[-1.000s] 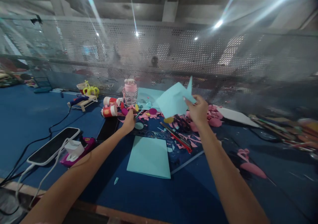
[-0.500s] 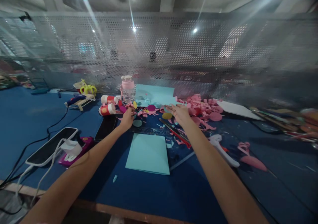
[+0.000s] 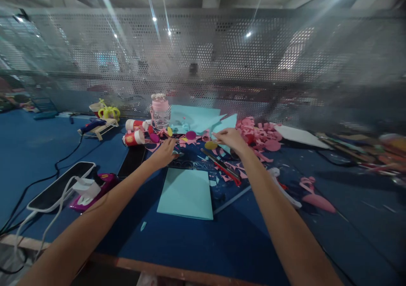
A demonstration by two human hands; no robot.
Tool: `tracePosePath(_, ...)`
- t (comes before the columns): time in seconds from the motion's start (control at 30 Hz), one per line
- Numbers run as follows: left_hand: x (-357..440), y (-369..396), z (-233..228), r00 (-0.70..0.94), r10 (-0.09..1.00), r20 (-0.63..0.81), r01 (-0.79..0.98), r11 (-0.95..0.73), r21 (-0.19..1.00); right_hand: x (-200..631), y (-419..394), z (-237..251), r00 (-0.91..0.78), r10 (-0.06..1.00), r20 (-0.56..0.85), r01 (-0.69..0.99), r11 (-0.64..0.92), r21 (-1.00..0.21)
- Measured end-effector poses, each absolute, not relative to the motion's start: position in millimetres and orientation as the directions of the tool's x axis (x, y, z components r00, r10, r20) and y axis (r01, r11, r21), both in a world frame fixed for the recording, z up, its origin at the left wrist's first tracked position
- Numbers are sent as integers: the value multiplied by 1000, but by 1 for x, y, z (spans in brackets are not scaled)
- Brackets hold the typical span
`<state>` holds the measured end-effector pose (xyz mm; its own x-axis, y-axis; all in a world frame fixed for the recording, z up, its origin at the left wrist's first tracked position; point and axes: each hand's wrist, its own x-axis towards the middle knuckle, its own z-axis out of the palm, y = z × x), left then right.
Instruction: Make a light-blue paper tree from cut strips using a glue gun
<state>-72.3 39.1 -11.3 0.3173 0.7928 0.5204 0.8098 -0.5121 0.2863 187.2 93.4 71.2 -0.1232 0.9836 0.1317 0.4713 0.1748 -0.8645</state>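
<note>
My left hand point(image 3: 165, 150) lies low on the dark cutting mat point(image 3: 222, 193), fingertips beside a small teal paper disc point(image 3: 177, 153). My right hand point(image 3: 231, 138) hovers over the scrap pile with its fingers curled and nothing in them, next to a yellow paper disc point(image 3: 211, 145) and a light-blue paper piece point(image 3: 226, 123). A light-blue square sheet point(image 3: 185, 193) lies flat between my forearms. Red-and-black scissors point(image 3: 222, 165) rest just under my right wrist.
Pink paper scraps point(image 3: 256, 133) are heaped at the back right. A pink bottle point(image 3: 159, 110), red-white tubes point(image 3: 133, 138), a black phone point(image 3: 135, 161), a glue gun point(image 3: 95, 127), a charger with cables point(image 3: 85, 186) and a white tool point(image 3: 282, 188) lie around. A perforated screen point(image 3: 203, 66) closes the far side.
My right hand held a light-blue paper piece in the air, let it go at the back of the pile, and now sits low by the yellow disc. The left hand barely shifted.
</note>
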Motion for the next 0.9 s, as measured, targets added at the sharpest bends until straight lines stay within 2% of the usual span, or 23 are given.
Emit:
tracePosePath(0.07, -65, 30, -14, 401, 778, 484, 792, -560, 244, 196, 86, 81, -215, 975, 47, 563, 163, -810)
tracePosePath(0.1, -62, 26, -15, 450, 763, 463, 776, -591, 220, 199, 81, 86, -317, 947, -42, 631, 178, -755)
tracePosePath(0.2, -56, 18, -15, 579, 707, 407, 706, -684, 183, 201, 70, 96, -535, 814, -224, 744, 329, -582)
tracePosePath(0.27, -52, 16, -13, 625, 683, 379, 683, -713, 158, 196, 64, 96, -546, 786, -292, 815, 417, -402)
tracePosePath(0.37, -47, 12, -5, 676, 661, 325, 674, -733, 87, 184, 60, 87, -444, 834, -328, 893, 443, -80)
tracePosePath(0.43, -44, 9, 1, 706, 657, 266, 670, -741, 52, 177, 59, 79, -399, 859, -321, 907, 421, -1)
tracePosePath(0.6, -43, 5, 19, 692, 721, 45, 714, -692, 106, 176, 68, 64, -397, 855, -334, 912, 408, -41)
tracePosePath(0.67, -44, 7, 23, 690, 723, 1, 719, -686, 111, 182, 72, 66, -410, 852, -326, 910, 406, -82)
tracePosePath(0.8, -43, 9, 22, 682, 731, -9, 729, -679, 85, 196, 72, 83, -439, 857, -270, 895, 389, -219)
tracePosePath(0.9, -42, 7, 23, 701, 708, 86, 692, -704, 159, 198, 64, 95, -460, 863, -208, 864, 382, -328)
